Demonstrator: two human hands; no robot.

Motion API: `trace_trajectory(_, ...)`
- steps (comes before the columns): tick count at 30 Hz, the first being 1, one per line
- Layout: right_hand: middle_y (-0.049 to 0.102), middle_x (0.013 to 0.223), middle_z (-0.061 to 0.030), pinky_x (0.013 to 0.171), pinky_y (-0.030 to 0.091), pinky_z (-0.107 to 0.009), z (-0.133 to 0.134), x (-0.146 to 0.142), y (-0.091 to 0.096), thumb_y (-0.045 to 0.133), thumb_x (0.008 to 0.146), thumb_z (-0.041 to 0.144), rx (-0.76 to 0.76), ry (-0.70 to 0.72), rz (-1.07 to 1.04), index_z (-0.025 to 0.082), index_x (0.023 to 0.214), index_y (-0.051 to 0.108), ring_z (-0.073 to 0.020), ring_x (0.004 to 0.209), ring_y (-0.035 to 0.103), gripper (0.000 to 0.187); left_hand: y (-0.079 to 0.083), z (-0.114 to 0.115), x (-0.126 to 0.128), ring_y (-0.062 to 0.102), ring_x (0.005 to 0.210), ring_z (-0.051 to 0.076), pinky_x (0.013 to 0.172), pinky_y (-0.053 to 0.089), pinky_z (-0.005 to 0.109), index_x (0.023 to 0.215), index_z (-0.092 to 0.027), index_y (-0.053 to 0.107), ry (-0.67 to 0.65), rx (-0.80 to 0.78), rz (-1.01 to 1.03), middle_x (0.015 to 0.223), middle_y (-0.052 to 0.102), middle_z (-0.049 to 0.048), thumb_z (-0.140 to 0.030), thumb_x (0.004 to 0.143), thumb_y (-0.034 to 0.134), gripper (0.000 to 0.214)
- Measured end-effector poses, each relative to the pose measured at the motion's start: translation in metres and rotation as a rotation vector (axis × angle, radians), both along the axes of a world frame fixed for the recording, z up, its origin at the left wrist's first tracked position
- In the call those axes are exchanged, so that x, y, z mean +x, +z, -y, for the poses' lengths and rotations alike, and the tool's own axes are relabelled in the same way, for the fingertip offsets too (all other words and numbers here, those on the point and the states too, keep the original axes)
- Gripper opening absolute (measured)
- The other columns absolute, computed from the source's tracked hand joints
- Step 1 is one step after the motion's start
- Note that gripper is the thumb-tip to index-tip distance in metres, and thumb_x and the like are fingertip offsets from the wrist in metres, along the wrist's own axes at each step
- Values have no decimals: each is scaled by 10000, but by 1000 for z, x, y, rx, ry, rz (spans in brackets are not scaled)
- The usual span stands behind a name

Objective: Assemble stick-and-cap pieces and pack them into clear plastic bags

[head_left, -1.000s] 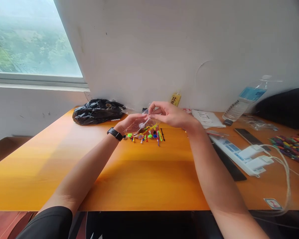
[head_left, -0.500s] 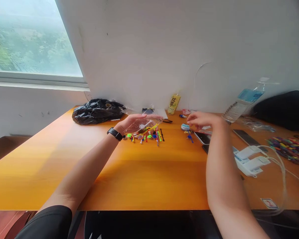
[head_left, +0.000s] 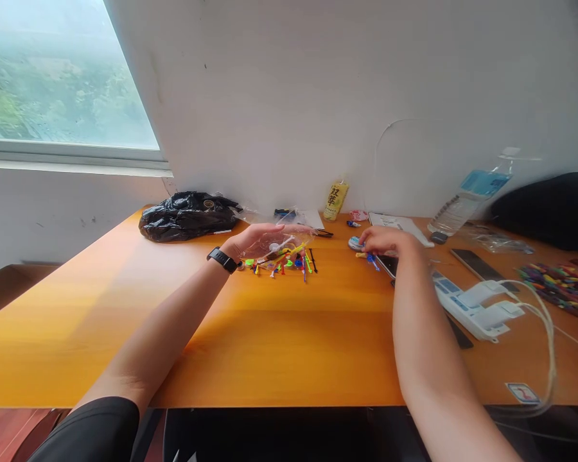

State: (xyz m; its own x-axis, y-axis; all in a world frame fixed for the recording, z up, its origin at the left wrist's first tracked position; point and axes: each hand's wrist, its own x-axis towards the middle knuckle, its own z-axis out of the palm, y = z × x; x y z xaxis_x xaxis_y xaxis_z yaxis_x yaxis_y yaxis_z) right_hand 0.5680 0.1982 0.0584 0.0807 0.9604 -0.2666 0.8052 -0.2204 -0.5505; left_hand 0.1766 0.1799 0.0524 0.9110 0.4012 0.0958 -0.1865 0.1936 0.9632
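All on orange wooden counter point(head_left: 289, 340). My left grip point(head_left: 251, 239), palm up, open, cradles clear plastic bag point(head_left: 283, 238) over heap of coloured plastic picks point(head_left: 284, 262). My right grip point(head_left: 384, 241) touches small round blue-white piece point(head_left: 355, 243); can't tell if pinched.

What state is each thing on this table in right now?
Left hand: open, palm up, clear bag on it.
Right hand: fingers down at small coloured pieces.
Water bottle: upright, capped.
Power strip: two white chargers plugged in.
Black bag: crumpled, lying flat.

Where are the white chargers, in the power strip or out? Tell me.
Plugged in: both white chargers sit socketed on the power strip.
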Motion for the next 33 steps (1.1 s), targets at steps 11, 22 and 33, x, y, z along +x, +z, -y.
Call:
trace_trajectory(11, 714, 821, -48, 541, 521, -251, 73, -96, 103, 935, 757, 461, 722, 366, -747, 185, 880, 707, -145, 671, 639, 378, 0, 2, 1, 722, 1065, 334, 919, 524, 419, 1626, -159, 434, -53, -6, -2, 1306, 723, 192, -572, 952, 592, 807)
trace_trajectory(22, 703, 697, -35, 435, 367, -245, 67, -169, 83, 940, 695, 463, 570, 395, -669, 157, 808, 764, -95, 530, 516, 370, -1, 2, 3, 697, 1190, 366, 958, 527, 421, 1488, -131, 605, 33, -36, 57, 1353, 713, 197, -518, 965, 612, 650)
trace_trajectory(33, 768, 868, -65, 401, 297, -273, 66, -178, 75, 674, 936, 671, 377, 553, -557, 202, 892, 784, -77, 471, 416, 484, 0, 2, 3, 739, 912, 300, 867, 551, 390, 1127, -107, 762, 204, -99, 83, 1091, 788, 162, -509, 879, 716, 475)
